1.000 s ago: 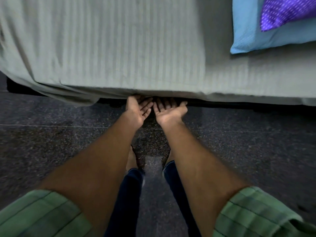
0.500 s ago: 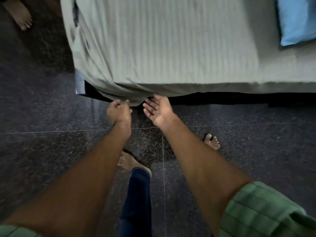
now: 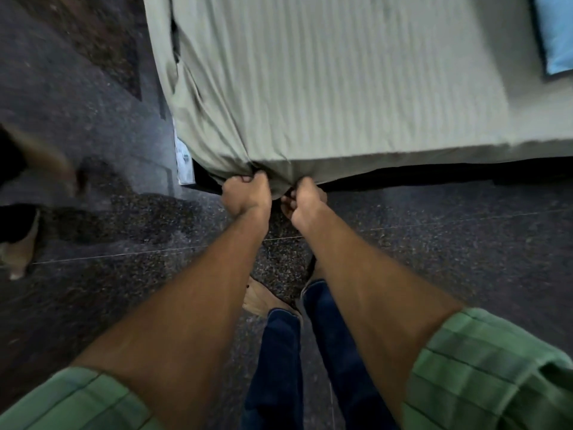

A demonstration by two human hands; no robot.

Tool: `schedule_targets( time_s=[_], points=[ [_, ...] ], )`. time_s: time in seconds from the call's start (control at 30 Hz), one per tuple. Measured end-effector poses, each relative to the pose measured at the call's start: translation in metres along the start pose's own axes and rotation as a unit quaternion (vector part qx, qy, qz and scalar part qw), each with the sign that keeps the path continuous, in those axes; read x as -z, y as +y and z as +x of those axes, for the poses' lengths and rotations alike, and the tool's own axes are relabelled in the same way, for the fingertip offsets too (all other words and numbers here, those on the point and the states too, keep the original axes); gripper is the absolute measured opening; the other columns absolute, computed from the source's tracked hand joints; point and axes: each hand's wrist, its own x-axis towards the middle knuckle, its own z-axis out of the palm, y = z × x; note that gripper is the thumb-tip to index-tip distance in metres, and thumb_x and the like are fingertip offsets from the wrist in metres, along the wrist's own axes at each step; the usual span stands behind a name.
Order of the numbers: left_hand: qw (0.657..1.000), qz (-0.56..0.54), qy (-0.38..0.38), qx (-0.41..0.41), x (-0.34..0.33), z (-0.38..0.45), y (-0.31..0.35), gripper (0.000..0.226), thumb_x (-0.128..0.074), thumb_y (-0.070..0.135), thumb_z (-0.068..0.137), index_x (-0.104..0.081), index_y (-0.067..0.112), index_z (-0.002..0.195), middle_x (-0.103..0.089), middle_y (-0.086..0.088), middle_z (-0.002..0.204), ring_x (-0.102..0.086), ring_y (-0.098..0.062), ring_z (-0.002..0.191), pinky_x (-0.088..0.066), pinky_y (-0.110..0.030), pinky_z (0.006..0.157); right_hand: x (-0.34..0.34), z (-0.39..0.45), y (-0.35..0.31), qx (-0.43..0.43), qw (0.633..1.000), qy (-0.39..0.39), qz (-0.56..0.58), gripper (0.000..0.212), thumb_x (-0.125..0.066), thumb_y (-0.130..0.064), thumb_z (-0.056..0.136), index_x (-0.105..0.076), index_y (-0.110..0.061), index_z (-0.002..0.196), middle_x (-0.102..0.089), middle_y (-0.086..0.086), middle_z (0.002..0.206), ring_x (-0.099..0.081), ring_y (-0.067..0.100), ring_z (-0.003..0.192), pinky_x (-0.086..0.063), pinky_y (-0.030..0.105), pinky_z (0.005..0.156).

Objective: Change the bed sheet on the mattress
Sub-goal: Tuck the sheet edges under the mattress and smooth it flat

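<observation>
— Gripping near the corner: why is the bed sheet [image 3: 341, 88] held so low?

— Its hanging edge is bunched there over the mattress side, so the left hand [image 3: 245, 197] is curled tight on a fold and the right hand [image 3: 305, 198] is clenched on the hem just beside it.

— What room is left?

— Dark floor [image 3: 108, 228] lies open at the left, though another person's foot [image 3: 18, 249] is seen there; a blue pillow [image 3: 558, 35] is kept well apart.
</observation>
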Motion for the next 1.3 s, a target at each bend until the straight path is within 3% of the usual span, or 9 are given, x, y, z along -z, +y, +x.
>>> schedule_targets(
  time_s=[0.23,0.4,0.5,0.6,0.77,0.97,1.07,1.17,1.3],
  points=[
    [0.994,0.076,0.04,0.07,-0.011,0.016,-0.005,0.055,-0.064,0.048,0.064,-0.075,0.006,0.097,-0.078,-0.008,0.092,-0.074,-0.027,0.078,-0.059,-0.034,0.07,-0.01,0.027,0.001,-0.009,0.994,-0.019,-0.105,0.017,-0.055,-0.021,0.097,-0.062,-0.013,0.111,-0.06,0.006,0.078,-0.053,0.019,0.052,-0.043,0.03,0.055],
    [0.942,-0.232,-0.118,0.213,-0.036,0.007,0.011,0.021,-0.046,0.012,0.098,-0.066,0.007,0.094,-0.073,-0.008,0.084,-0.067,-0.012,0.053,-0.047,-0.02,0.043,0.013,0.041,-0.016,-0.003,1.0,0.023,0.0,0.008,-0.061,-0.014,0.096,-0.066,-0.009,0.099,-0.072,0.008,0.083,-0.065,0.021,0.064,-0.047,0.027,0.06],
    [0.865,-0.378,-0.222,0.244,-0.046,-0.012,0.011,0.028,-0.034,0.014,0.105,-0.06,0.015,0.117,-0.066,-0.007,0.117,-0.068,-0.018,0.098,-0.054,-0.027,0.08,0.039,0.045,-0.03,0.024,0.986,0.039,0.158,0.024,-0.05,-0.011,0.098,-0.071,-0.007,0.11,-0.076,0.008,0.111,-0.073,0.022,0.095,-0.053,0.032,0.074],
    [0.813,-0.446,-0.261,0.268,-0.059,-0.019,0.016,0.034,-0.028,0.022,0.105,-0.059,0.018,0.12,-0.061,-0.011,0.132,-0.056,-0.025,0.125,-0.04,-0.038,0.111,0.038,0.042,-0.036,0.008,0.987,-0.019,0.161,0.028,-0.044,-0.017,0.097,-0.067,-0.015,0.112,-0.072,0.006,0.116,-0.065,0.024,0.106,-0.048,0.032,0.077],
    [0.899,-0.242,-0.288,0.223,-0.054,-0.02,0.01,0.034,-0.031,0.026,0.105,-0.065,0.02,0.107,-0.072,-0.004,0.102,-0.067,-0.017,0.092,-0.05,-0.033,0.081,0.023,0.033,-0.037,-0.013,0.997,-0.067,-0.032,0.03,-0.05,-0.024,0.093,-0.064,-0.011,0.117,-0.069,0.014,0.088,-0.061,0.026,0.066,-0.047,0.026,0.053],
    [0.951,0.004,-0.266,0.159,0.012,-0.026,0.016,0.026,-0.044,0.025,0.105,-0.068,0.021,0.095,-0.07,0.001,0.087,-0.06,-0.011,0.072,-0.041,-0.024,0.062,0.01,-0.035,-0.024,-0.049,0.998,-0.023,-0.025,0.035,-0.045,-0.024,0.101,-0.068,-0.006,0.12,-0.075,0.011,0.103,-0.064,0.022,0.08,-0.053,0.038,0.079],
    [0.964,0.063,-0.241,0.096,0.043,-0.019,0.02,0.028,-0.057,0.029,0.099,-0.069,0.019,0.075,-0.071,-0.004,0.077,-0.059,-0.012,0.054,-0.042,-0.023,0.049,-0.005,-0.064,-0.009,-0.042,0.999,0.009,-0.011,0.023,-0.053,-0.014,0.093,-0.072,-0.002,0.094,-0.076,0.019,0.096,-0.064,0.027,0.061,-0.054,0.031,0.052],
    [0.962,0.23,-0.126,-0.077,0.093,-0.006,0.037,0.035,-0.055,0.052,0.085,-0.076,0.025,0.079,-0.074,0.0,0.076,-0.069,-0.025,0.071,-0.057,-0.033,0.067,-0.03,-0.101,0.008,-0.014,0.999,0.039,-0.03,0.014,-0.063,-0.01,0.08,-0.068,-0.006,0.067,-0.073,0.015,0.074,-0.07,0.033,0.063,-0.053,0.037,0.051],
    [0.929,0.283,-0.002,-0.237,0.15,0.013,0.065,0.025,-0.059,0.043,0.093,-0.073,0.023,0.091,-0.075,-0.009,0.088,-0.068,-0.036,0.085,-0.05,-0.037,0.07,-0.068,-0.141,0.026,0.193,0.968,0.062,-0.147,0.013,-0.069,-0.021,0.085,-0.07,-0.013,0.075,-0.072,0.0,0.071,-0.064,0.018,0.067,-0.044,0.029,0.063]
  ],
)
